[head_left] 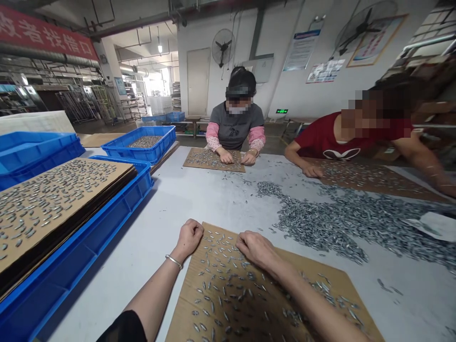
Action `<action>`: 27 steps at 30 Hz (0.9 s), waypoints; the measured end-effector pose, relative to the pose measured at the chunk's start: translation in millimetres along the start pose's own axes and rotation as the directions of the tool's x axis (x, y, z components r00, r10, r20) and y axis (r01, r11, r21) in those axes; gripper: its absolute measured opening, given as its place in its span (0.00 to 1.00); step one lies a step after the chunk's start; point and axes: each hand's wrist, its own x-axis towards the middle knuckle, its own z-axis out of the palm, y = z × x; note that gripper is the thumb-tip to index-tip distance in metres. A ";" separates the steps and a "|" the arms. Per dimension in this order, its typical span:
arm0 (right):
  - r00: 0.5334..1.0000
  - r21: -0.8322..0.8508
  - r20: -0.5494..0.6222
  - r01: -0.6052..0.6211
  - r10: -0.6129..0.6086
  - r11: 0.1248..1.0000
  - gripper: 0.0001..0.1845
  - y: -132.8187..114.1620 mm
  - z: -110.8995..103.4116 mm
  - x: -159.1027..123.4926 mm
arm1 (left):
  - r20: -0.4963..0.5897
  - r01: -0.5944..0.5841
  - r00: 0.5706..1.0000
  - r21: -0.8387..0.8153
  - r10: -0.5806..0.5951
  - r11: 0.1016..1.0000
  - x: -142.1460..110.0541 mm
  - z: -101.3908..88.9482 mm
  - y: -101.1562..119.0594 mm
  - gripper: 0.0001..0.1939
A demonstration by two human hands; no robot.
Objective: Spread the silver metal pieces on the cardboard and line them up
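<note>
A brown cardboard sheet (pixel 188 294) lies on the table in front of me, scattered with small silvery metal pieces (pixel 223 289), slim and pointed like spindles. My left hand (pixel 190 237), with a bracelet at the wrist, is closed at the sheet's far left corner, its curled fingertips on the edge. Over the far part of the sheet, my right hand (pixel 254 246) is closed in a pinch, fingertips down near the pieces. Whatever is between those fingers is too small or hidden to make out. The right forearm covers part of the sheet.
A large heap of the metal pieces (pixel 320 223) spreads across the white table (pixel 171 190) to the right. At left, blue crates (pixel 107 237) hold stacked cardboard (pixel 67 190) covered with pieces. Across the table, two people (pixel 237 123) work at their own cardboard sheets. A white scoop-like item (pixel 436 225) lies far right.
</note>
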 end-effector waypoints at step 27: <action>0.995 0.015 0.022 0.098 -0.098 0.995 0.13 -5.3 4.2 -2.7 | -0.003 -0.016 1.000 -0.004 0.016 1.000 -0.5 1.1 -3.0 0.09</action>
